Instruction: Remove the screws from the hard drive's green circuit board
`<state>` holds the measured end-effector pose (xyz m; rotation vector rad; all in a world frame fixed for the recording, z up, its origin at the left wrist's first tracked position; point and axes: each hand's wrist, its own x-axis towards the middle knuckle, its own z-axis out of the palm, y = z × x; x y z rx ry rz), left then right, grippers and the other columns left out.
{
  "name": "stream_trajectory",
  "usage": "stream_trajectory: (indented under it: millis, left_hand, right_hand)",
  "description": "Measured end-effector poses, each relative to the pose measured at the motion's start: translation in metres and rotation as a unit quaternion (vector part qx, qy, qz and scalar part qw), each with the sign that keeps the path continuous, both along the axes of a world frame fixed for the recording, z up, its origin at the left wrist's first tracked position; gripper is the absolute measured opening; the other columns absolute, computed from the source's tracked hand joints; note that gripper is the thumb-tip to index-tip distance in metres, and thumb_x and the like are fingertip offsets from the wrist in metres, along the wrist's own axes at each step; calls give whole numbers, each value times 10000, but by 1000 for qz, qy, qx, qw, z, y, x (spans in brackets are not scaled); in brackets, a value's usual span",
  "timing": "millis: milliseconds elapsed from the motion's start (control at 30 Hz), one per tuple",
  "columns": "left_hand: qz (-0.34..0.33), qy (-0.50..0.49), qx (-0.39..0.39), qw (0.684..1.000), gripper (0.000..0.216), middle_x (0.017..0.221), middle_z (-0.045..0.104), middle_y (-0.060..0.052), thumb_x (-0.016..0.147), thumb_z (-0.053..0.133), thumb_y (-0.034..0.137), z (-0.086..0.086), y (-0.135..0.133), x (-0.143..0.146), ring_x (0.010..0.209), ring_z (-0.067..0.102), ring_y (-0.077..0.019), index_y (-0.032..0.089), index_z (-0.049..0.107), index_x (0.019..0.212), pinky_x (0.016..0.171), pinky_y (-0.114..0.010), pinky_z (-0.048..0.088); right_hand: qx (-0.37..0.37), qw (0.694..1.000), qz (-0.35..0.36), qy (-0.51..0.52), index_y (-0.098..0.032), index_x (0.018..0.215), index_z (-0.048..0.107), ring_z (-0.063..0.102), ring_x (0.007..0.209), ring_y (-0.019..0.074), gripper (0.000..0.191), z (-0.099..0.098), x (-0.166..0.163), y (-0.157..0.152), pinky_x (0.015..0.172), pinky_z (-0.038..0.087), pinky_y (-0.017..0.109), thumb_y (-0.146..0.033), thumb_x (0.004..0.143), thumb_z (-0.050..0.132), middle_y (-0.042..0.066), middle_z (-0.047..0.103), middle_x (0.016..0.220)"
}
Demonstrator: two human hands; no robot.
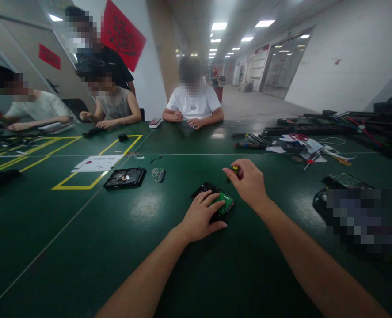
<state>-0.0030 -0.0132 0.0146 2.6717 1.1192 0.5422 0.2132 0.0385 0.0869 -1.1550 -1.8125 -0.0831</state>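
Note:
Under my left hand (200, 215) lies a hard drive (227, 202) with a green circuit board facing up. The fingers of that hand are spread flat across the drive, and its thumb reaches toward the near edge. Just right of the drive and above the table, my right hand (249, 183) is closed in a pinch. Between its thumb and fingers is a small screwdriver (236, 168) with a yellow and black handle, mostly hidden by the fingers.
Left of the drive are a loose circuit board (158, 175), a black fan tray (125, 178) and a paper sheet (97, 163). Cables and tools, including a red screwdriver (311, 161), lie at right beside a black device (348, 181). Several people are across the green table (83, 247).

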Motion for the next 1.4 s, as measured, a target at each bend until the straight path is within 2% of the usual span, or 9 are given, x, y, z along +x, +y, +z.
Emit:
stream_trajectory:
  millis: [167, 300, 533, 667, 800, 933, 1067, 1233, 1400]
  left_hand:
    - [-1, -1, -2, 1000, 730, 1586, 462, -87, 912, 658, 654, 1, 0, 0, 1515, 314, -380, 299, 482, 1525, 1230, -598, 269]
    - [2, 2, -5, 1000, 722, 1593, 453, -90, 914, 656, 653, 2, -1, 1, 1516, 310, -383, 295, 491, 1518, 1231, -595, 267]
    - [1, -1, -10, 1000, 730, 1588, 457, -94, 909, 659, 657, 3, -1, 0, 1516, 312, -385, 302, 482, 1522, 1226, -603, 269]
    - [-1, -2, -8, 1000, 718, 1596, 447, -93, 912, 663, 645, 2, -1, 0, 1519, 308, -382, 296, 490, 1515, 1228, -601, 269]
    - [3, 3, -7, 1000, 726, 1592, 452, -90, 907, 661, 660, 2, -1, 1, 1516, 312, -378, 292, 498, 1511, 1233, -594, 269]
    - [3, 4, 0, 1000, 718, 1590, 455, -88, 911, 658, 657, 1, -1, 0, 1513, 314, -381, 283, 506, 1505, 1237, -593, 262]
    - [0, 4, -2, 1000, 729, 1590, 454, -90, 909, 663, 655, -1, 0, 0, 1515, 314, -381, 292, 491, 1518, 1230, -594, 274]
    - [1, 5, -5, 1000, 745, 1599, 445, -86, 903, 663, 666, -1, 1, 0, 1516, 313, -380, 296, 485, 1524, 1234, -591, 268]
    - [2, 2, -7, 1000, 734, 1595, 450, -83, 904, 668, 653, 0, 0, 0, 1517, 312, -379, 304, 485, 1522, 1235, -598, 261]
  right_hand:
    - [-83, 987, 134, 3, -250, 1121, 658, 654, 896, 203, 167, 8, 3, 1, 809, 526, 352, -352, 1001, 602, 63, 677, 1077]
    - [-115, 973, 201, 1, -278, 1206, 690, 670, 1051, 210, 251, 14, 7, 0, 934, 527, 386, -269, 1038, 504, 56, 702, 1192]
    - [-103, 978, 180, -11, -317, 1321, 666, 645, 1177, 239, 350, 14, 6, -1, 1030, 500, 470, -286, 1070, 424, 48, 711, 1277]
    - [-60, 992, 115, 4, -274, 1241, 702, 677, 999, 242, 273, 6, 5, 2, 926, 544, 437, -364, 1017, 575, 78, 705, 1109]
    - [-28, 998, 61, 20, -254, 1154, 725, 662, 876, 240, 308, 1, 3, 2, 809, 569, 414, -471, 939, 689, 84, 657, 1010]
    - [-31, 995, 93, 0, -253, 1195, 699, 664, 893, 231, 288, 1, 1, 1, 835, 571, 412, -415, 958, 672, 87, 649, 1067]
    - [-44, 993, 111, 2, -262, 1287, 631, 685, 971, 240, 290, 0, 2, 2, 897, 557, 430, -282, 1004, 571, 86, 695, 1158]
    - [-56, 990, 131, 0, -262, 1326, 600, 677, 1110, 246, 326, 2, 3, 2, 983, 526, 453, -229, 1040, 449, 83, 700, 1243]
    - [-23, 991, 129, -19, -265, 1281, 642, 664, 1068, 250, 280, 3, 0, 0, 965, 540, 449, -265, 1025, 528, 92, 674, 1168]
